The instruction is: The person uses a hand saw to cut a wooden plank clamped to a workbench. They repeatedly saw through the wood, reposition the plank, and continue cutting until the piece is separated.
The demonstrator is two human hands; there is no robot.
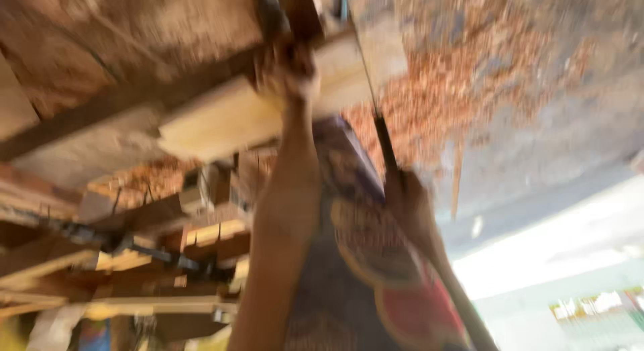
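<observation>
The picture is motion-blurred. My left hand [287, 72] presses down on a pale wooden plank [221, 119] that lies across a dark workbench. My right hand [410, 202] is closed around the dark handle of a thin-bladed saw [376, 116]. The blade runs up past the plank's right end. A patterned purple and red cloth [365, 270] over my leg fills the space between my arms.
Reddish wood shavings [463, 76] cover the grey floor at the upper right. Stacked timber pieces and offcuts [201, 237] lie at the lower left, with a dark metal bar [134, 247] among them. A bright pale slab [570, 250] is at the lower right.
</observation>
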